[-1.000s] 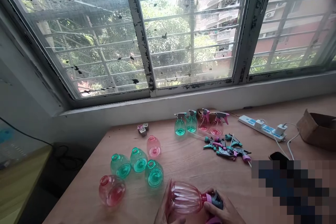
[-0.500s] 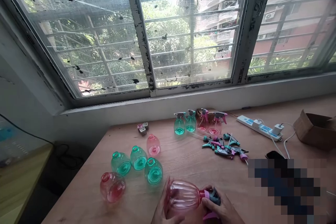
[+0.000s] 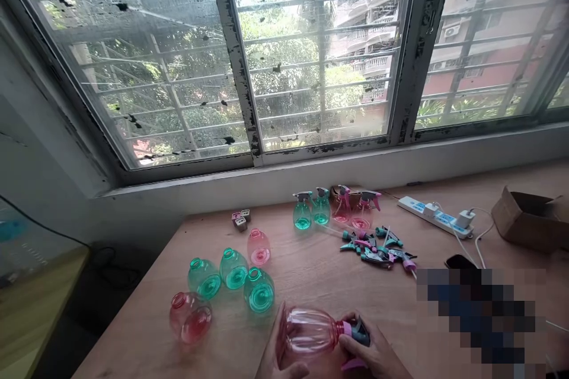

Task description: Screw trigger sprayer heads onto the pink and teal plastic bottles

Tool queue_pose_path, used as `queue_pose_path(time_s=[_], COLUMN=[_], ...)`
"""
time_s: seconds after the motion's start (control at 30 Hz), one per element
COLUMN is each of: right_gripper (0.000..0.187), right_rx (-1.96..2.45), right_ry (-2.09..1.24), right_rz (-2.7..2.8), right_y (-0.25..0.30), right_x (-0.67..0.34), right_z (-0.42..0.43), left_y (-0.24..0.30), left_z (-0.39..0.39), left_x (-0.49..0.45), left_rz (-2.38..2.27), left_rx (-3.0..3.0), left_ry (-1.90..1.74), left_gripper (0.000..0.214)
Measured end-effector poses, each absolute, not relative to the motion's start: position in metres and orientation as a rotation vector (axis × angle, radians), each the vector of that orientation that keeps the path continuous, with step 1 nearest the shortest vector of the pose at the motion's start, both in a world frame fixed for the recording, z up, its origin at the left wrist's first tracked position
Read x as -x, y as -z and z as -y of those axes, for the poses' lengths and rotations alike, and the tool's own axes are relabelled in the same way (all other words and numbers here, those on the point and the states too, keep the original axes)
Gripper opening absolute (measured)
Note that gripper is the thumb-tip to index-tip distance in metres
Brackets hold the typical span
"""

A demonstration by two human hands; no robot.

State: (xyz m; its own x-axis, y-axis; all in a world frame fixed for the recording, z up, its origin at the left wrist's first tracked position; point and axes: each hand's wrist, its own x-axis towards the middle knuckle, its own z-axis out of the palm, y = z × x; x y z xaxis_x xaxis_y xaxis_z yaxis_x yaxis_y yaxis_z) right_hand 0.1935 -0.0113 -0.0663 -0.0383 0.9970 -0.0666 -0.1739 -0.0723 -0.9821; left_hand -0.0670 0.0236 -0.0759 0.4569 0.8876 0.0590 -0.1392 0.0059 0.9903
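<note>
A clear pink spray bottle point(image 3: 311, 331) lies sideways between my hands near the table's front edge. My left hand point(image 3: 278, 349) is wrapped round its base. At the other end my right hand point(image 3: 371, 346) grips the pink collar of its black and pink trigger sprayer point(image 3: 359, 331), which sits on the bottle's neck. Left of them stand headless bottles: a green bottle point(image 3: 259, 290) closest to my left hand, more green ones, a small pink bottle point(image 3: 258, 247) and a larger pink bottle point(image 3: 190, 317). A pile of loose trigger sprayers point(image 3: 377, 247) lies beyond my right hand.
Bottles with sprayers fitted, two green point(image 3: 303, 213) and two pink point(image 3: 362, 216), stand by the window wall. A white power strip point(image 3: 433, 217) with plugs and cables, a cardboard box point(image 3: 524, 222) and a dark phone-like object point(image 3: 462, 262) are right. Small dark cubes point(image 3: 240, 220) sit at the back.
The view shifts slightly. Both hands keep their hold on the pink spray bottle, and its pink trigger appears turned a little. The other bottles stay where they were.
</note>
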Motion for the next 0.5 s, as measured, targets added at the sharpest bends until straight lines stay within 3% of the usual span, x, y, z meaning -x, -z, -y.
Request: queue_pose_path(time_s=[0.23, 0.4, 0.5], right_gripper=[0.042, 0.038, 0.036], right_rx=[1.076, 1.105, 1.118], right_ry=[-1.364, -1.361, -1.366], right_rz=[1.072, 1.129, 1.162], right_y=[0.061, 0.048, 0.045], right_x=[-0.192, -0.194, -0.197], right_z=[0.013, 0.017, 0.019], left_y=[0.072, 0.063, 0.054], left_z=[-0.021, -0.017, -0.015], left_x=[0.064, 0.057, 0.053], left_rz=[-0.815, -0.829, -0.831], left_rx=[-1.424, -1.308, -1.232], left_ry=[-0.981, -0.968, -0.955], left_gripper=[0.089, 0.113, 0.108])
